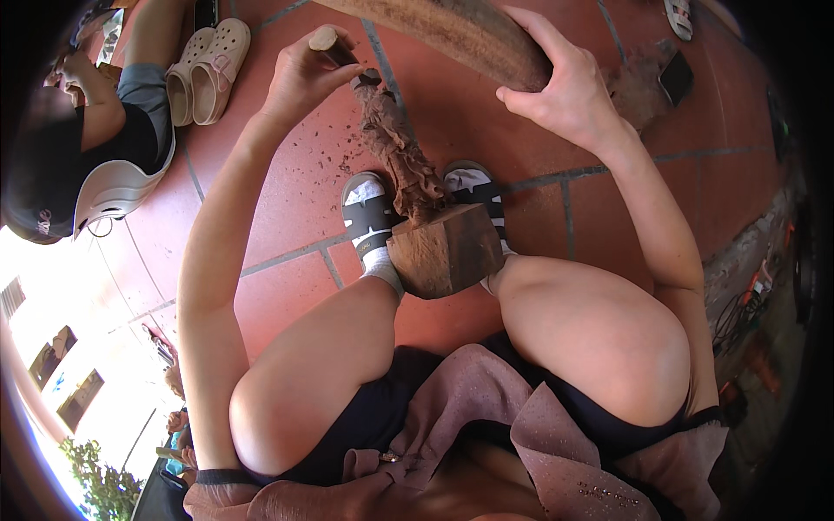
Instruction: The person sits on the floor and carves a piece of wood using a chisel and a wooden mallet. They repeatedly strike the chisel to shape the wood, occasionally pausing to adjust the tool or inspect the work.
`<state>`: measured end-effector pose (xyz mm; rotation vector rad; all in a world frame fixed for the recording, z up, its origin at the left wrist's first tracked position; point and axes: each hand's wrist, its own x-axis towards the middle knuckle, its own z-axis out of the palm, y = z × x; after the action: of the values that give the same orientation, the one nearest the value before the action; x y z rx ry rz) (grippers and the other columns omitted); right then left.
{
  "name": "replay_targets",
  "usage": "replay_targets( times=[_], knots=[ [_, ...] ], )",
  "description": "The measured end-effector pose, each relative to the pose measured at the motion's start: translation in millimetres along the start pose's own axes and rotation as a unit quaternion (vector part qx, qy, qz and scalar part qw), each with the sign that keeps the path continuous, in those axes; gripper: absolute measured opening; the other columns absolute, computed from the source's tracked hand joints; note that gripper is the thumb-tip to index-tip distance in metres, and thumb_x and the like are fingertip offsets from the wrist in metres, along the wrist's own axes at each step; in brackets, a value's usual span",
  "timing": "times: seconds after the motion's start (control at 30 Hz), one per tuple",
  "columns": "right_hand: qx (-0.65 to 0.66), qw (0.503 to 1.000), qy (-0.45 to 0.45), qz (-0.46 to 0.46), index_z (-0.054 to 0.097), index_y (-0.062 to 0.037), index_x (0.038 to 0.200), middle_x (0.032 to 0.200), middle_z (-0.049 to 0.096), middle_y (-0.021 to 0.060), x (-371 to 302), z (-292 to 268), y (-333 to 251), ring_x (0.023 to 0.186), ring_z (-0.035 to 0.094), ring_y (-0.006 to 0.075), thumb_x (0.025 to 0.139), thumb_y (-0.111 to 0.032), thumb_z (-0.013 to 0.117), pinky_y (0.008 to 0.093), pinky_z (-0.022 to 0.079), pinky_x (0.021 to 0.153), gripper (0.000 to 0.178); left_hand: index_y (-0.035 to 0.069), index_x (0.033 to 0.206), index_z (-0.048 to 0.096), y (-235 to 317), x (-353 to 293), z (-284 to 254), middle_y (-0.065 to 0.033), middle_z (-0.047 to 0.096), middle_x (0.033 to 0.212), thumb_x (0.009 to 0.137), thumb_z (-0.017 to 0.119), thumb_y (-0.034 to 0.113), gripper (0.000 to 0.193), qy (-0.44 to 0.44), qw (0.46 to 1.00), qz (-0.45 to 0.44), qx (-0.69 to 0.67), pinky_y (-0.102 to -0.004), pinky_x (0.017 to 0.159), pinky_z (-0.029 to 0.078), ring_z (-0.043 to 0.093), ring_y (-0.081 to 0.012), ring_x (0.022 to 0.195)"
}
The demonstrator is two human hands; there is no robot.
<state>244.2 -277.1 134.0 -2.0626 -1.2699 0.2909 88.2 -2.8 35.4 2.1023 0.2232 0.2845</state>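
Observation:
A brown wood carving [395, 143] with rough, folded shapes rises from a thick squarish wooden block [443, 252] between my feet. My left hand [308, 74] is closed round a short rod with a pale, round wooden end [323, 38], close to the carving's far tip. The rod's other end is hidden, so its kind is unclear. At the upper middle, my right hand [569, 87] grips the near end of a long, thick wooden club [460, 39]. The club slants off past the upper edge of the view.
Small wood chips [339, 156] lie on the red tiled floor [287, 208]. Another person [113, 130] sits at the upper left, beside beige clogs [213, 69]. A dark flat object [676, 78] lies at the upper right. Cables [738, 313] run along the right edge.

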Motion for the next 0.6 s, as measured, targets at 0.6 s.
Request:
replay_targets(
  times=[0.6],
  knots=[
    [-0.015,0.998,0.019,-0.06,0.043,-0.0061,0.134,0.12,0.058,0.0201,-9,14,26,0.109,0.058,0.0385,0.069,-0.009,0.069,0.043,0.05,0.09,0.07,0.009,0.095,0.068,-5,28,13,-0.0089,0.065,0.078,0.064,0.082,0.014,0.035,-0.049,0.973,0.05,0.219,-0.0336,0.06,0.051,0.062,-0.0212,0.067]
  ],
)
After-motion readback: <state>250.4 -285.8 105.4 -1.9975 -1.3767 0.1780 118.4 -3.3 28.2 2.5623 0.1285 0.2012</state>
